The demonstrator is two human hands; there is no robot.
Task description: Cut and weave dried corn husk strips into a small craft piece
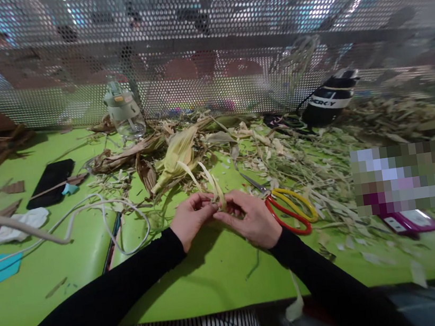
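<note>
Over the green table, my left hand [193, 215] and my right hand [252, 218] meet with fingertips pinched together on thin strips of corn husk [213, 180]. The pale strips rise and curl away above my fingers. How each fingertip sits on the strips is partly hidden. Just beyond lies a yellow-green corn husk bundle [178, 152], its stub pointing toward me. Close to the right of my right hand rest scissors [293, 211] with one red and one yellow handle loop, blades pointing away to the left.
Husk scraps [275, 150] cover the table's back and right. A water bottle [125, 113] and a black bottle [329, 99] stand by the perforated metal screen [198, 80]. On the left are a black phone [51, 183], a white cable [102, 202] and a crumpled tissue [21, 225].
</note>
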